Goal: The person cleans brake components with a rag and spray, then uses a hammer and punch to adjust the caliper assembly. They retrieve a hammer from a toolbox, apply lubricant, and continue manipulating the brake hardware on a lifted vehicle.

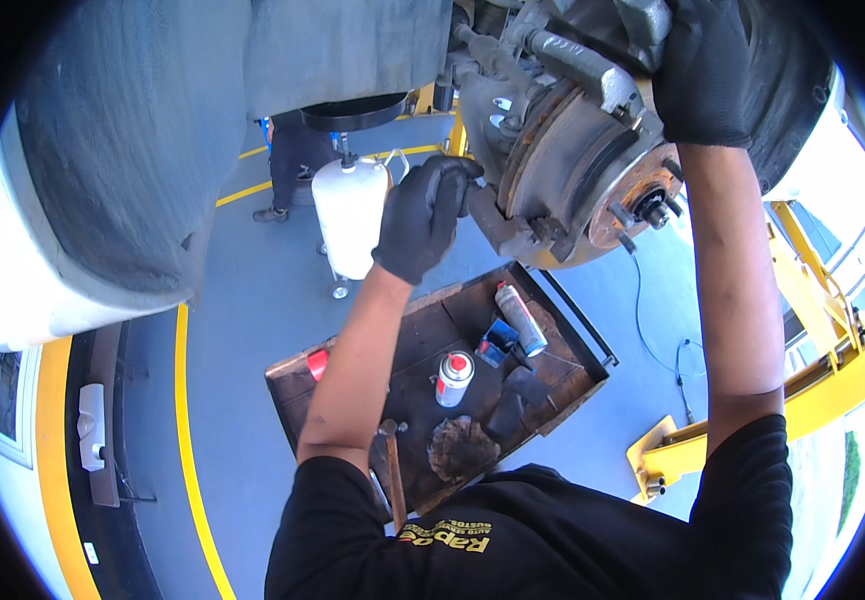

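Both my hands wear black gloves and are raised to a car's wheel hub. My left hand (421,215) is closed, its curled fingertips beside the lower bracket end (498,215) at the left of the brake disc (578,165). Whatever it may hold is hidden. At the upper right, my right hand (705,75) is wrapped on a grey metal brake caliper (645,28) above the disc; its fingertips are mostly hidden. The rusty hub (643,200) with bare wheel studs shows between my arms. A caliper bracket (583,70) spans the disc's upper edge.
Below stands a dark work cart (353,400) bearing spray cans (455,378), a small blue box (498,342) and a hammer (393,475). A white tank on wheels (350,215) is at left; another person's legs (298,165) show behind. A yellow lift arm (773,410) extends right.
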`<act>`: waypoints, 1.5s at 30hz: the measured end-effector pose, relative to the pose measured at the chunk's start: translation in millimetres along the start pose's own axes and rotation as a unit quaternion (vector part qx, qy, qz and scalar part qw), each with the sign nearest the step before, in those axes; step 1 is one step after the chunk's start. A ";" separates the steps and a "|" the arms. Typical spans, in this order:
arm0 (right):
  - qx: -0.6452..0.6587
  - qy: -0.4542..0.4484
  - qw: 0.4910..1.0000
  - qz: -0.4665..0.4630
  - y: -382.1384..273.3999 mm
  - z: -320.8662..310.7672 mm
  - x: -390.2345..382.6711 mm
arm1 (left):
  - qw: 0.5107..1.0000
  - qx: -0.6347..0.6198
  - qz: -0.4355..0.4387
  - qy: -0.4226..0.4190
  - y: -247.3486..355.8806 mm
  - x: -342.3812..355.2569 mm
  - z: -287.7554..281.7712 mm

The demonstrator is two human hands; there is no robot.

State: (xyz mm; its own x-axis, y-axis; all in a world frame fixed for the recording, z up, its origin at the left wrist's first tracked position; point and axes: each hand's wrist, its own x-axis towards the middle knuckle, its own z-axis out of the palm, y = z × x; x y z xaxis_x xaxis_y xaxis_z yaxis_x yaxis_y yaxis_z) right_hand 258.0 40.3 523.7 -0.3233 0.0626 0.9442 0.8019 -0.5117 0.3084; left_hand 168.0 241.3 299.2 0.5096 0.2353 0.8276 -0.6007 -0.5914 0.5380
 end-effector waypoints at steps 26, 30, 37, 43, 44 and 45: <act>-0.005 -0.016 0.998 -0.056 -7.1 -5.5 2.9 | 0.967 0.090 0.236 -0.044 0.3 16.9 -32.9; -0.006 0.029 0.996 -0.078 -1.5 0.2 3.9 | 0.973 0.055 0.223 -0.018 -7.8 11.9 -24.4; -0.013 0.003 0.996 -0.084 -0.8 -5.0 5.8 | 0.888 -0.430 -0.163 -0.022 -19.4 32.3 -17.0; -0.058 -0.002 0.995 -0.085 -5.5 -6.5 6.4 | 0.815 -0.544 -0.088 -0.179 5.1 76.5 11.5; -0.045 0.016 0.995 -0.086 -4.5 -3.3 5.8 | 0.810 -0.541 -0.062 -0.217 8.9 77.5 14.6; -0.031 0.032 0.995 -0.086 -3.0 0.1 5.0 | 0.795 -0.566 -0.081 -0.202 11.9 76.6 16.4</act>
State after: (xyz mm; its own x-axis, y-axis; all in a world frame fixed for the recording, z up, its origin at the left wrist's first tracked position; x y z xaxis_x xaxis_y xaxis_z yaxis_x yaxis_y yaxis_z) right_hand 254.0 42.2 527.5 -0.4860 0.1001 0.8682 0.7005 -0.5494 0.4554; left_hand 210.0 239.7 366.3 0.6557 -0.1637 0.7371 -0.5603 0.5489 0.6203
